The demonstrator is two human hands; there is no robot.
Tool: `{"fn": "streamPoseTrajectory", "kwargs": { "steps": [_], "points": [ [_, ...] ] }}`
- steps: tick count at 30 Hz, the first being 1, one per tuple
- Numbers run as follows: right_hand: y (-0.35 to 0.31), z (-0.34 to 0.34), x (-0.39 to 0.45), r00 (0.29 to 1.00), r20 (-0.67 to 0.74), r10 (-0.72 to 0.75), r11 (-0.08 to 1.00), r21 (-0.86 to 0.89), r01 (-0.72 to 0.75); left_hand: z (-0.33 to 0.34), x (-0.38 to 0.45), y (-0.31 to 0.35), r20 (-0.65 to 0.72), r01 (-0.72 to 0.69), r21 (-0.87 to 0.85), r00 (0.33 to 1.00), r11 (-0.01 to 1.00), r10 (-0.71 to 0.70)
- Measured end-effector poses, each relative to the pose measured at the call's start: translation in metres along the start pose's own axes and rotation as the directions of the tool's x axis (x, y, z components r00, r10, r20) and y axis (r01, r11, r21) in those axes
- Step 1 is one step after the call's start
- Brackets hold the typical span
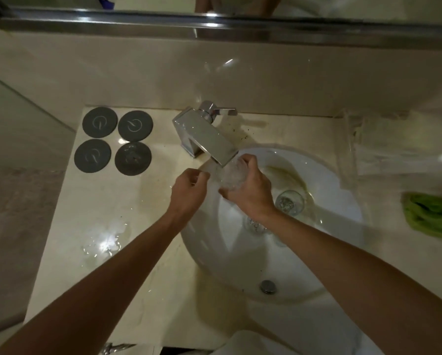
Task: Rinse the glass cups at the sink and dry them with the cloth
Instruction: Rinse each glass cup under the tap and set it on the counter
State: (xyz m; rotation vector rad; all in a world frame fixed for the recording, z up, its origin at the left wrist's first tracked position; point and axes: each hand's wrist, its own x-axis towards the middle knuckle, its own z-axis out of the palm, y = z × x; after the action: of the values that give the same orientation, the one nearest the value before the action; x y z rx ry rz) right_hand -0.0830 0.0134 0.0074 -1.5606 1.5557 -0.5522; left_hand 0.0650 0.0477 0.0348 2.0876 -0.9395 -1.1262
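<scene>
- My right hand (250, 190) grips a glass cup (231, 175) under the faucet (207, 135), tilted with its mouth toward the spout; the fingers (246, 160) curl around its far side.
- My left hand (189, 190) sits just beside the cup at its 9 o'clock, fingers curled loosely; whether they touch the glass or pinch anything, I cannot tell.
- In the sink (342, 201) a second glass cup (289, 202) stands at about 4 o'clock from the one I hold, and a third glass shape shows just under my right wrist, too blurred to be sure of.
- The green cloth (431, 216) lies on the counter (143, 226) at 3 o'clock of the basin, well apart from my hands.
- Four dark coasters (117, 142) sit bare at 10 o'clock; no cup stands on them.
- My judgement: rinsing is underway on one cup, the others in the basin are still to finish, and drying has not started.
</scene>
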Motion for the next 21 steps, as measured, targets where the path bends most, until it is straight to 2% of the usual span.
{"fn": "streamPoseTrajectory", "kwargs": {
  "steps": [3,5,10,14,18,21],
  "points": [
    [0.002,0.000,-0.002,1.000,-0.008,0.008,0.998,0.056,-0.008,-0.001,0.001,0.005,0.031,0.063,-0.062,0.998,0.996,-0.061],
    [0.003,-0.001,-0.003,0.999,-0.043,0.023,0.998,0.054,-0.021,-0.004,0.004,0.003,0.058,0.085,-0.055,0.995,0.995,-0.081],
    [0.003,-0.002,-0.004,1.000,0.013,-0.016,1.000,0.008,0.016,-0.014,0.008,-0.005,0.147,0.107,-0.003,0.984,0.994,-0.105],
    [0.003,0.003,-0.008,0.999,-0.034,-0.011,1.000,-0.010,0.011,-0.018,0.007,-0.007,0.158,0.076,0.026,0.984,0.997,-0.079],
    [-0.001,0.004,-0.009,0.999,0.021,-0.048,0.999,-0.019,0.048,-0.018,0.006,-0.004,0.165,0.025,0.044,0.986,0.999,-0.032],
    [-0.003,0.006,-0.009,0.998,-0.047,-0.033,0.999,0.010,0.034,-0.018,0.006,-0.001,0.176,0.012,0.034,0.984,0.999,-0.018]
  ]
}}
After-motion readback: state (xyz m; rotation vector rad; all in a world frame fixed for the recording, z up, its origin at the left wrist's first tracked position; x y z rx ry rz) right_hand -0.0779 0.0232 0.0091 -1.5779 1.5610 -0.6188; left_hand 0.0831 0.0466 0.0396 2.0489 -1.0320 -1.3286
